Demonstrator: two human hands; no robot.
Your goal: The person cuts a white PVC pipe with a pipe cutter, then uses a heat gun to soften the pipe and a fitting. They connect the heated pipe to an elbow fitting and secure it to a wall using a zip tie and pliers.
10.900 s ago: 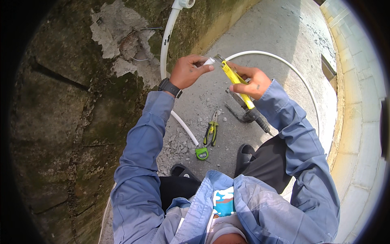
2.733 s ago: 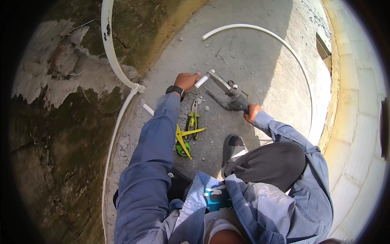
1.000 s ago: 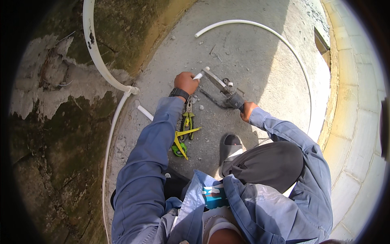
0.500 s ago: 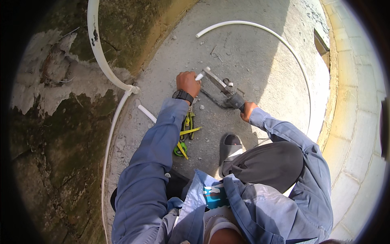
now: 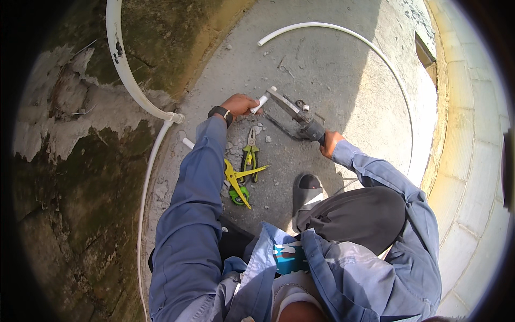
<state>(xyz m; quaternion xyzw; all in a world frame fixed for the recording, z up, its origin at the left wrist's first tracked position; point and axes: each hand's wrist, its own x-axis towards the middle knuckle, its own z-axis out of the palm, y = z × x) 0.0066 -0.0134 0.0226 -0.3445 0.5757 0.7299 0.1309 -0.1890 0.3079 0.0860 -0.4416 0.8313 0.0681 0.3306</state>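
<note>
My left hand point(image 5: 238, 104) grips a short white pipe piece point(image 5: 259, 103), held at the far end of the grey heating tool's metal bar point(image 5: 284, 103), where a white fitting or tip point(image 5: 272, 89) shows. My right hand point(image 5: 331, 143) is closed round the dark handle of that tool point(image 5: 312, 130), which rests low over a black stand point(image 5: 284, 129). Below my left hand lie green-handled pliers point(image 5: 249, 161), a yellow cutter point(image 5: 237, 182) with its arms spread and a green tape measure point(image 5: 240, 196).
A long curved white pipe point(image 5: 375, 49) lies on the rubbly concrete floor point(image 5: 214, 80). Thicker white piping point(image 5: 137, 91) runs along the mossy, broken wall point(image 5: 80, 177) at left. A pale curved block wall point(image 5: 461, 161) bounds the right. My sandalled foot point(image 5: 307, 196) is beside the tools.
The yellow cutter from my right hand now lies on the floor; that hand holds the heating tool instead. In the last half second my left hand shifted slightly left, uncovering the pliers.
</note>
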